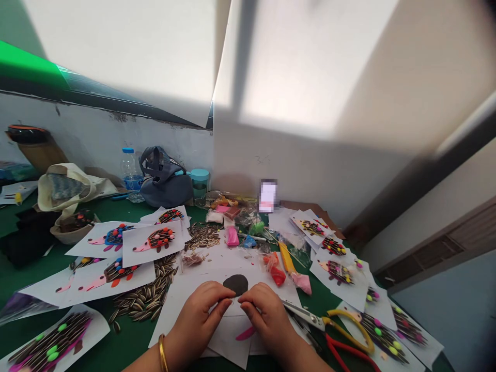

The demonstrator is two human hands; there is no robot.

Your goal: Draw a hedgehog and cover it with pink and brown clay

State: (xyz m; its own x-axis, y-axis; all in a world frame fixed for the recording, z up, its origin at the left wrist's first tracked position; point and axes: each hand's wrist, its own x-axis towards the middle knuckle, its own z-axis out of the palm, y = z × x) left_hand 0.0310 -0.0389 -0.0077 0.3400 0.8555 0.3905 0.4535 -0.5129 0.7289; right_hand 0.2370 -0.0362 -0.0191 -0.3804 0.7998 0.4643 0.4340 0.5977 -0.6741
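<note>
Both hands meet over white paper in the lower middle of the head view. My left hand (205, 316), with a gold bracelet at the wrist, has thumb and forefinger pinched together. Close on its right, my right hand (263, 315) makes a similar pinch. Whatever lies between the fingertips is too small to make out. A flat dark oval (236, 284) lies on the paper just beyond the fingertips. Beneath my right hand, a magenta strip (245, 334) shows on a white sheet (231, 345).
Scissors (310, 315) with yellow and red handles lie at the right. Sunflower seeds (145, 294) are heaped at the left. Hedgehog pictures (155, 256) flank both sides, with bagged clay (274, 269), a bottle (132, 178) and a dark bag (166, 188) further back.
</note>
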